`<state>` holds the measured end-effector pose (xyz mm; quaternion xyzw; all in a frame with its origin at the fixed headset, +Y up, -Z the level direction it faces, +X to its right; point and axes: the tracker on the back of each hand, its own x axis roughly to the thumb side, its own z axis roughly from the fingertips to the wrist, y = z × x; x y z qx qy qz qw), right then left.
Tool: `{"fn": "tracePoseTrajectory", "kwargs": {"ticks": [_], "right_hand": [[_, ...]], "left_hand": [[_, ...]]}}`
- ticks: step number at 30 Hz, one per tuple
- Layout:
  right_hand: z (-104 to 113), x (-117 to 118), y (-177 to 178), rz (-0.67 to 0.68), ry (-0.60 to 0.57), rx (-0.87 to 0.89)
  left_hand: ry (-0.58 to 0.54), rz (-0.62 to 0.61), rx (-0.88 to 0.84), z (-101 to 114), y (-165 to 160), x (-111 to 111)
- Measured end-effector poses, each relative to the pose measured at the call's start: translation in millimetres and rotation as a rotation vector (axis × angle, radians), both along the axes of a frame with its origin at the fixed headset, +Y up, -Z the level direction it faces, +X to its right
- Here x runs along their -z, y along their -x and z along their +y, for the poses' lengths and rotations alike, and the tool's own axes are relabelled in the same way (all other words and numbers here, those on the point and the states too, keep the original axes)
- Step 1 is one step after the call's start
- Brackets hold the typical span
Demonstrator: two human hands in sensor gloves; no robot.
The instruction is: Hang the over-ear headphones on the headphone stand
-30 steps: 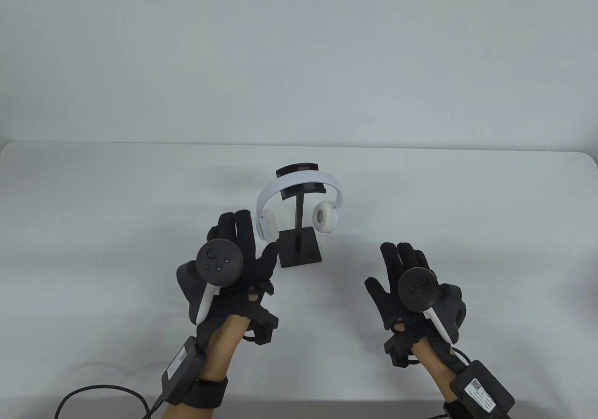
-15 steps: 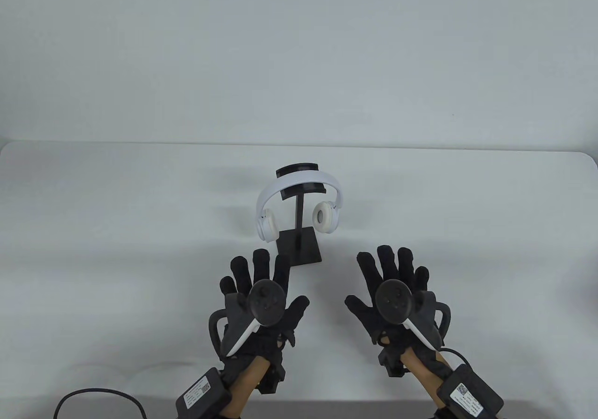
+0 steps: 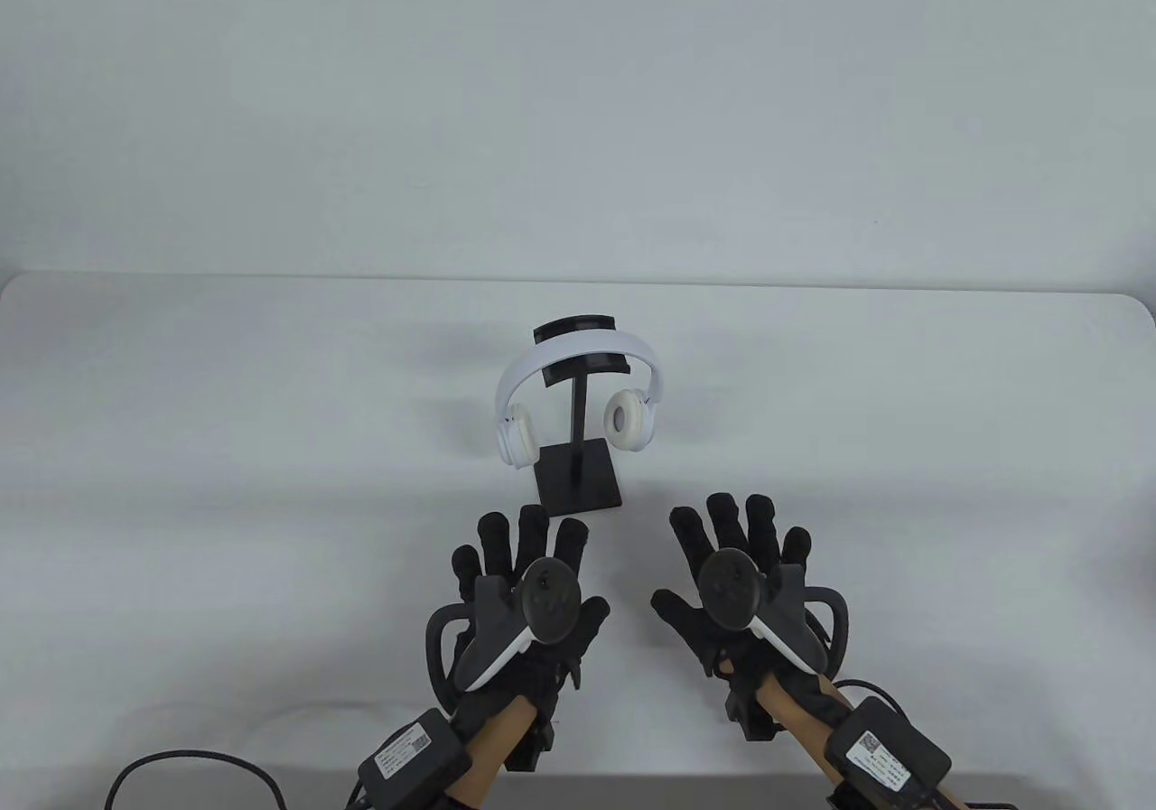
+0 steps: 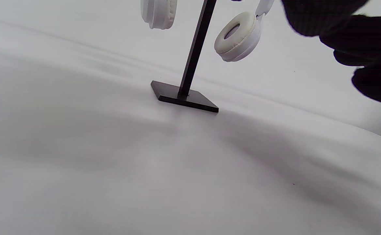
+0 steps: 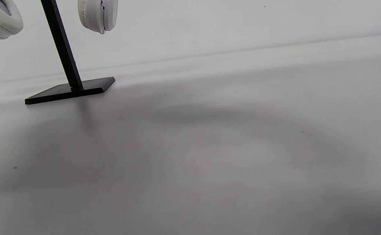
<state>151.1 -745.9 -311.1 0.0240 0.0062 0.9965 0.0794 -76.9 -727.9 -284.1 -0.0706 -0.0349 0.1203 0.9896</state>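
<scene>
White over-ear headphones (image 3: 578,349) hang by their band over the top of a black headphone stand (image 3: 578,476) at the table's middle. The ear cups hang on either side of the pole, seen in the left wrist view (image 4: 239,36) and the right wrist view (image 5: 97,14). My left hand (image 3: 528,566) is open, fingers spread, in front of the stand's base. My right hand (image 3: 731,557) is open too, to the right of the base. Neither hand touches anything.
The table (image 3: 226,440) is covered in white cloth and backed by a white wall. Black cables (image 3: 181,760) trail from my left wrist at the front edge. The stand's square base shows in the left wrist view (image 4: 184,96) and the right wrist view (image 5: 69,91).
Both hands have drawn back from the headphones toward the front edge and moved closer together. The headphones and stand have not moved.
</scene>
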Motion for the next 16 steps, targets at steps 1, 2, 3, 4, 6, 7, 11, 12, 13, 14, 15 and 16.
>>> {"fn": "tracePoseTrajectory", "kwargs": {"ticks": [1, 2, 3, 4, 6, 7, 11, 12, 13, 14, 15, 16], "right_hand": [[0.1, -0.3, 0.3, 0.0, -0.001, 0.0], [-0.2, -0.5, 0.8, 0.0, -0.002, -0.001], [-0.6, -0.7, 1.8, 0.001, 0.0, -0.008], [-0.7, -0.9, 2.2, 0.001, 0.0, -0.008], [-0.5, -1.2, 2.8, 0.001, 0.0, -0.007], [-0.5, -1.1, 2.9, 0.0, 0.0, -0.007], [0.5, -0.7, 2.2, -0.005, -0.002, -0.004], [0.6, -0.5, 1.9, -0.007, -0.001, -0.003], [0.9, -0.4, 1.7, -0.008, -0.003, -0.003], [1.1, -0.3, 1.5, -0.01, -0.004, -0.003], [1.2, -0.2, 1.3, -0.011, -0.004, -0.002], [1.3, -0.3, 1.1, -0.012, -0.005, 0.001]], "left_hand": [[-0.009, 0.001, 0.001, 0.7, 0.3, -0.3], [-0.015, 0.002, 0.0, 1.4, 0.4, -0.5], [-0.028, 0.003, -0.005, 3.0, 0.7, -1.1], [-0.044, 0.004, -0.011, 4.6, 0.8, -1.5], [-0.072, 0.005, -0.015, 7.2, 0.9, -2.2], [-0.082, 0.004, -0.016, 8.0, 0.8, -2.4], [-0.081, 0.003, -0.016, 8.6, 0.6, -3.3], [-0.08, 0.003, -0.016, 8.5, 0.8, -3.4], [-0.078, 0.003, -0.015, 8.6, 0.9, -3.5], [-0.078, 0.004, -0.017, 8.7, 1.2, -3.4], [-0.078, 0.004, -0.02, 8.5, 1.3, -3.4], [-0.079, 0.004, -0.022, 8.7, 1.3, -3.3]]}}
